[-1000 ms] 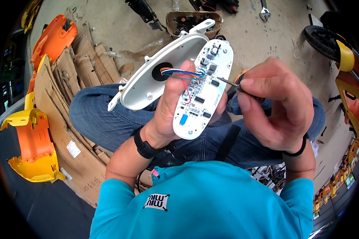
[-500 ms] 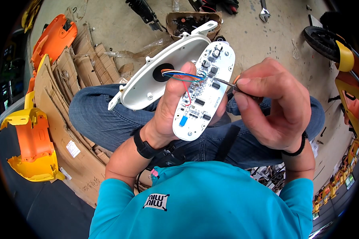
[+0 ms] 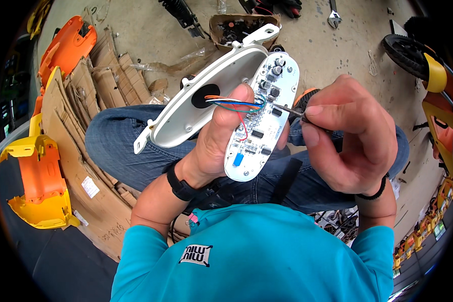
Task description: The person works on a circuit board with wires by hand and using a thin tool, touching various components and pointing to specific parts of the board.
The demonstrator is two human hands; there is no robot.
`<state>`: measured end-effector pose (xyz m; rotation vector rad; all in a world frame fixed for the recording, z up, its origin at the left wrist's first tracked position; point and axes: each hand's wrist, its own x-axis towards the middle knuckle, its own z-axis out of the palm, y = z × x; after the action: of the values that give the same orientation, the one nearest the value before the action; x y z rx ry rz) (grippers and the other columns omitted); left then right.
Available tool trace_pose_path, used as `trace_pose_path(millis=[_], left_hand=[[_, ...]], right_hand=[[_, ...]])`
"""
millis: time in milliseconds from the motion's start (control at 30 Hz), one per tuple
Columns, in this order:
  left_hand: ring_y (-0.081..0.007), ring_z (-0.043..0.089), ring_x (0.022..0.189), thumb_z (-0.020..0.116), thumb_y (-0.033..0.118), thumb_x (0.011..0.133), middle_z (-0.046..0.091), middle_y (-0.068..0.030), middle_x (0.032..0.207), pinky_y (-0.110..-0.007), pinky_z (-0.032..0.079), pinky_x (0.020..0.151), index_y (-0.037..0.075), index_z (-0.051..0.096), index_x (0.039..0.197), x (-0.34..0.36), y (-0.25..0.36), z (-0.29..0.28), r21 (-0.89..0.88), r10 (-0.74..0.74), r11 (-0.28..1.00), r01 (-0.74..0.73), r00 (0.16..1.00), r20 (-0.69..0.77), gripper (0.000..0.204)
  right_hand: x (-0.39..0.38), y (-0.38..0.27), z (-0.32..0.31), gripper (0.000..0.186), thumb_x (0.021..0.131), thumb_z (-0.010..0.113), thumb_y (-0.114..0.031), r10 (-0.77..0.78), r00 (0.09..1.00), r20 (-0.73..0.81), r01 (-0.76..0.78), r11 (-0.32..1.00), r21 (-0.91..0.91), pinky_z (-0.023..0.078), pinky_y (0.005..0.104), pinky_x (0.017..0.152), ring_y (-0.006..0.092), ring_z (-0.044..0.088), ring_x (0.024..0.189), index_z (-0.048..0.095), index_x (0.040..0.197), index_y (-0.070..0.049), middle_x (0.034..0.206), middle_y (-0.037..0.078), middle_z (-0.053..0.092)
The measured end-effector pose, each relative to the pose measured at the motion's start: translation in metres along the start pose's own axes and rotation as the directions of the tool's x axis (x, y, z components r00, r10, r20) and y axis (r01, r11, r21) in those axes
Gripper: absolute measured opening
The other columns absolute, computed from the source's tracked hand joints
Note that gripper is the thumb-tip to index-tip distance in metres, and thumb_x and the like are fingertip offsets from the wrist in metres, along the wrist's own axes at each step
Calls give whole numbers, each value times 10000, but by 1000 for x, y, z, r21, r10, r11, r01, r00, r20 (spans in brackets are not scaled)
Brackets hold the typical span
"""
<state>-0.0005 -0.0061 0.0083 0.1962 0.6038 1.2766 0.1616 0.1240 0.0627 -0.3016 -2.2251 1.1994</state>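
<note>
Wht PCB [image 3: 263,121] sits btwn L thumb [image 3: 232,107] & L fingers [image 3: 284,137].

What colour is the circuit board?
The circuit board is white, seen best in the head view.

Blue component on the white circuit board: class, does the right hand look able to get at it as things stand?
Probably yes: the blue component lies exposed, not covered by the left hand, though the right hand holds a thin tool.
</note>
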Motion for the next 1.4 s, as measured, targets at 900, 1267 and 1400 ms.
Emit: trace_pose_path(millis=[900,1267,1400], left_hand=[[-138,620,869,445,591,929,653,-91,956,-269,503,782,-1,564,1153,-2,4,7,44,-26,999,31,994,-105,644],[-131,593,859,427,669,911,637,-76,961,-271,485,760,5,559,1150,-3,6,5,143,-23,989,28,999,-37,718],[-128,593,872,438,713,886,637,-72,977,-270,487,771,11,545,1193,-5,8,9,222,-46,973,65,995,-90,773]], right_hand=[[0,-2,2,293,696,667,122,-22,999,-31,21,999,-45,416,292,566,207,572,664,597,951,-5,783,118,614],[-1,-3,1,317,679,640,121,-26,999,-39,25,999,-42,410,296,558,204,557,654,596,959,-21,793,116,607],[-1,-3,1,332,672,637,129,-15,999,-31,15,1000,-17,413,296,558,204,559,655,597,963,-27,795,112,609]])
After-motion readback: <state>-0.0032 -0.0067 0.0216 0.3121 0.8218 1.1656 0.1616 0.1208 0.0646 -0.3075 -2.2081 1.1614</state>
